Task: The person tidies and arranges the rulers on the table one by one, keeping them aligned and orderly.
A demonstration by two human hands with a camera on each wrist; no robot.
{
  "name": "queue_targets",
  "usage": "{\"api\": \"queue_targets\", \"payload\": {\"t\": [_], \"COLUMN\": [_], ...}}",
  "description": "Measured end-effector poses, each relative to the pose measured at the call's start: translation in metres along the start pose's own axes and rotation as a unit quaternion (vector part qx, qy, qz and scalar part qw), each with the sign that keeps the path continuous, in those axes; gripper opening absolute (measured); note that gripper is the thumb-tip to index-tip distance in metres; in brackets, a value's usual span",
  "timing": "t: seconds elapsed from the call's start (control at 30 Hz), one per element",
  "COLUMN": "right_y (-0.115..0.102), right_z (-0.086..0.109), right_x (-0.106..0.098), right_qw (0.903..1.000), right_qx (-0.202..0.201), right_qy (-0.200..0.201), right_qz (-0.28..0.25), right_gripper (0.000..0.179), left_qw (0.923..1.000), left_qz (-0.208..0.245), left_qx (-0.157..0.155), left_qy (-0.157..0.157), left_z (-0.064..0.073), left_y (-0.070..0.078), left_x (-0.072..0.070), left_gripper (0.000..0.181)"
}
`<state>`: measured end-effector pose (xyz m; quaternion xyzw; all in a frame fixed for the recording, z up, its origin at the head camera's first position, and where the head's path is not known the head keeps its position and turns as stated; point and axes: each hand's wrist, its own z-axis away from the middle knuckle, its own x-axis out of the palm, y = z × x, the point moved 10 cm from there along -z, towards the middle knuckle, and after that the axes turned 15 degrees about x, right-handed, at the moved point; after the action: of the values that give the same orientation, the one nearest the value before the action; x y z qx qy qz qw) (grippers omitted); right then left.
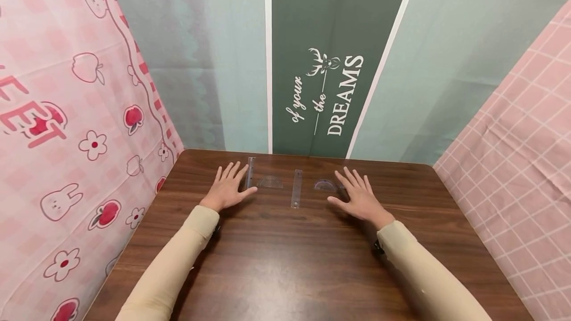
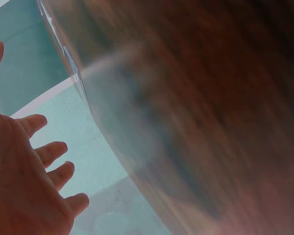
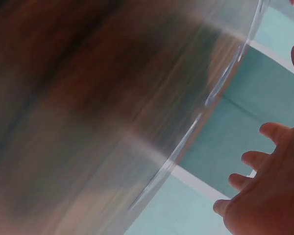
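Left hand [image 1: 227,191] is spread wide, fingers straight and thumb held out, with nothing in its grasp; the right hand [image 1: 360,201] matches it, and both appear raised off the table [image 1: 276,271]. Near the table's far edge, a clear ruler [image 1: 249,174] lies just right of the left fingers, between index finger and thumb as seen from the head view, its long axis running from far edge toward near edge; contact cannot be judged. Beside it sits a clear protractor [image 1: 269,183], straight side facing the near edge. A middle ruler [image 1: 296,188], also lengthwise, lies between the hands, slightly closer to the right thumb. Just left of the right fingers is a purplish protractor [image 1: 324,185]; another clear item [image 1: 342,187] shows partly behind those fingers, too hidden to identify.
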<state>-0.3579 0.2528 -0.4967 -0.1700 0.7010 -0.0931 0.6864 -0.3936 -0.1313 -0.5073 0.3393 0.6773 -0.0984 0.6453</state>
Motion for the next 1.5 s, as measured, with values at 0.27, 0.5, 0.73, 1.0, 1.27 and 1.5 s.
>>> {"api": "queue_targets", "payload": {"t": [0.27,0.5,0.73,1.0,1.27,1.5], "right_y": [-0.030,-0.055,-0.078,-0.102,-0.123,-0.137], "right_z": [-0.011,-0.020,-0.027,-0.035,-0.043,-0.050], "right_x": [0.008,0.017,0.028,0.044,0.059,0.075], "right_qw": [0.9997,0.9991,0.9978,0.9955,0.9932,0.9930], "right_qx": [-0.024,-0.038,-0.063,-0.082,-0.096,-0.085], "right_qy": [-0.006,-0.016,-0.019,-0.044,-0.063,-0.083], "right_qz": [-0.001,-0.004,0.004,0.013,0.016,0.004], "right_gripper": [0.095,0.095,0.094,0.095,0.094,0.092], "left_qw": [0.9999,0.9997,0.9995,0.9991,0.9986,0.9975], "left_qz": [-0.002,-0.009,-0.009,-0.023,-0.025,-0.039], "left_qx": [0.006,0.011,0.015,0.026,0.037,0.047], "left_qy": [-0.009,-0.018,-0.026,-0.024,-0.027,-0.036], "left_z": [-0.008,-0.014,-0.020,-0.027,-0.036,-0.042], "left_y": [0.005,0.009,0.013,0.018,0.024,0.026], "left_x": [0.005,0.007,0.011,0.012,0.013,0.020], "left_gripper": [0.091,0.092,0.091,0.091,0.091,0.089]}}
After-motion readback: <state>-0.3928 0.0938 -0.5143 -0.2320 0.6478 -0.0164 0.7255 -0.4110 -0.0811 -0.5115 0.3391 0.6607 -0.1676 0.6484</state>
